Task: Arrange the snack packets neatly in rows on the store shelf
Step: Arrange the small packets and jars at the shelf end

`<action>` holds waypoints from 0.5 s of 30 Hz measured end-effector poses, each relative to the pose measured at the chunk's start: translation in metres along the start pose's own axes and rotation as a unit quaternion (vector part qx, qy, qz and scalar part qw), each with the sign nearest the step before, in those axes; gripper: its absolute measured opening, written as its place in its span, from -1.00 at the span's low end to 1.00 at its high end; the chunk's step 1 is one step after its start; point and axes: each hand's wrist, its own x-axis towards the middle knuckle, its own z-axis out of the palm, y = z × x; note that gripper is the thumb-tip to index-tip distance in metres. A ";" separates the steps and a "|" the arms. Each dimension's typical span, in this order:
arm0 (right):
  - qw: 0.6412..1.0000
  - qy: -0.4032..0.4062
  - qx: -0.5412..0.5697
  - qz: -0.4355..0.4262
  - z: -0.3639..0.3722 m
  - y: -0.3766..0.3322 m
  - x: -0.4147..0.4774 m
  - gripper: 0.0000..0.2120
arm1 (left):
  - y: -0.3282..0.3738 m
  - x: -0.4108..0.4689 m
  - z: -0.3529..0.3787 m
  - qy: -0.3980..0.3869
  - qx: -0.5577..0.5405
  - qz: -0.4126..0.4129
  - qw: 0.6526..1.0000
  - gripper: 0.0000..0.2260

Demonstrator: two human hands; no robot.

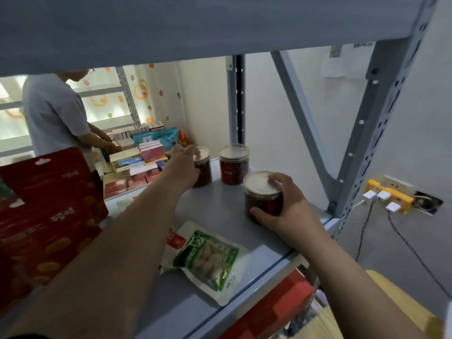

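Note:
Three clear jars with pale lids and dark red contents stand on the grey shelf [220, 206]. My left hand [184, 165] grips the back left jar [204, 167] from the side and top. My right hand [286, 206] wraps around the nearest jar [261, 194] at the shelf's right end. The third jar [233, 163] stands free at the back between them. A green and white snack packet [208, 258] lies flat near the front edge, partly over a red and white packet [175, 241]. Large red snack bags [46, 211] stand at the left.
The upper shelf board [195, 25] hangs low overhead. Grey uprights [381, 123] and a diagonal brace frame the right end. Behind the shelf, a person in a grey shirt [53, 111] handles stacked boxes [144, 155]. A yellow power strip [389, 196] is on the wall at right.

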 end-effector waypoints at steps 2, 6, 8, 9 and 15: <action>1.000 0.017 -0.014 0.008 -0.002 0.006 0.006 -0.27 | 0.002 0.014 0.006 -0.016 -0.016 0.007 1.000 -0.50; 1.000 0.016 -0.010 0.021 0.002 0.011 0.020 -0.23 | 0.006 0.036 0.017 -0.040 -0.040 0.035 0.998 -0.41; 1.000 0.007 -0.010 0.022 0.005 0.012 0.029 -0.20 | 0.008 0.045 0.022 -0.045 -0.044 0.043 0.997 -0.41; 1.000 0.002 -0.010 0.027 0.007 0.013 0.033 -0.16 | 0.009 0.049 0.024 -0.048 -0.043 0.044 0.997 -0.41; 0.997 -0.015 -0.020 0.069 0.012 0.016 0.042 -0.02 | 0.011 0.057 0.028 -0.061 -0.026 0.059 0.996 -0.40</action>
